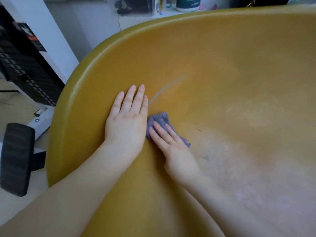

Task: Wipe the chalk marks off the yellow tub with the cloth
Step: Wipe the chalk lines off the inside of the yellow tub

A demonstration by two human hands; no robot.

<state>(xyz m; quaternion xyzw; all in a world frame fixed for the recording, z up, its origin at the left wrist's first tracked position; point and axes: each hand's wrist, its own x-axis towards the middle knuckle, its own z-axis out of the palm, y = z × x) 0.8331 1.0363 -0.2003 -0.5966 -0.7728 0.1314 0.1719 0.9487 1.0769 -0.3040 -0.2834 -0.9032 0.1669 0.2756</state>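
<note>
Right hand: fingers straight, flat on a purple cloth, pressing it to the inner wall of the yellow tub; a ring shows on one finger. Left hand: just beside the cloth, fingers straight and together, palm flat on the tub wall below its left rim, holding nothing. Chalk mark: pale streak running up-right from beyond the left fingertips. Dark-labelled jar: beyond the far rim.
</note>
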